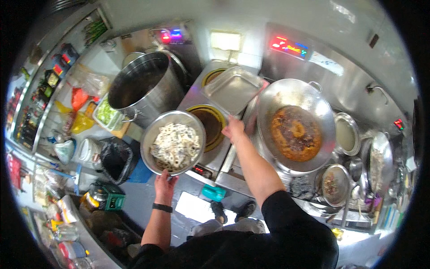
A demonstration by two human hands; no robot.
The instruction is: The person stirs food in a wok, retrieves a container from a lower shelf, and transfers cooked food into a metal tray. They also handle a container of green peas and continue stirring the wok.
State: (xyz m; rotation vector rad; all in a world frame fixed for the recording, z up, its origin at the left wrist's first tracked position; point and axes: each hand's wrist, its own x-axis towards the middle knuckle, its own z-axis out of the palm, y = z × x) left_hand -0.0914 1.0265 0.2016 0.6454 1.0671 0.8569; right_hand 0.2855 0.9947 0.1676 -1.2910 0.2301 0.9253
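My left hand [165, 184] grips the near rim of a round steel bowl [145, 144], thumb at the edge. Pale sliced pieces with holes, apparently lotus root, fill much of it [176, 146]. My right hand [234, 129] is shut on the near end of a rectangular steel tray [233, 89], which lies tilted over the cooker top. A dark round pot opening with a yellow-brown rim [223, 129] shows between the bowl and my right hand. To the right of my right arm stands a large wok [265, 111] with reddish-brown bubbling liquid [295, 132].
A tall steel stockpot [161, 90] stands behind the bowl, beside a plastic tub of chopped greens [106, 112]. A black-lined bin [116, 161] is at the left. Metal bowls and a strainer [336, 185] crowd the right counter. A teal object [214, 193] sits at the cooker's front.
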